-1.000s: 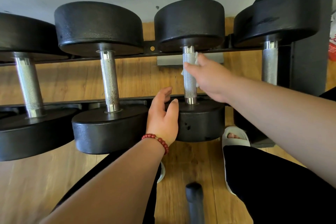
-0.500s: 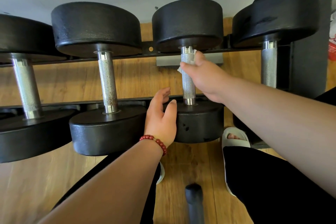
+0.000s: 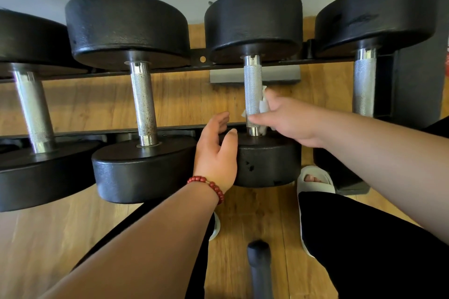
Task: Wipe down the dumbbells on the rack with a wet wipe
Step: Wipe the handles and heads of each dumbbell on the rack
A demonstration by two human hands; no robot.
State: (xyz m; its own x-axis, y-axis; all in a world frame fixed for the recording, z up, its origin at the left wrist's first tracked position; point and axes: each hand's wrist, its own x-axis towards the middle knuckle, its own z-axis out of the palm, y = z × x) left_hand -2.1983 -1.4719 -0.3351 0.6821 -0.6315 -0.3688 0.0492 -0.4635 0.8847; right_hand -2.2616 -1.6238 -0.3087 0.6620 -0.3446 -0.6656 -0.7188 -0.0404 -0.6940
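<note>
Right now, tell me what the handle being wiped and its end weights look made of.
Handle: bright metal, likely chromed steel; knurled grip, mirror-shiny collars. End weights: matte black, pebbled skin, small chips; rubber or painted iron, unclear.

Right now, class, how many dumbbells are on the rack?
4: far-left dumbbell, cropped; second dumbbell beside it; third dumbbell, touching the wipe; far-right dumbbell. Others may lie out of frame.

Black two-rail rack (image 3: 184, 68) crosses frame middle. Four dumbbells (image 3: 126, 29) lie across rails, side by side, chrome handles spanning gap. Wooden floor (image 3: 73, 102) beneath.
</note>
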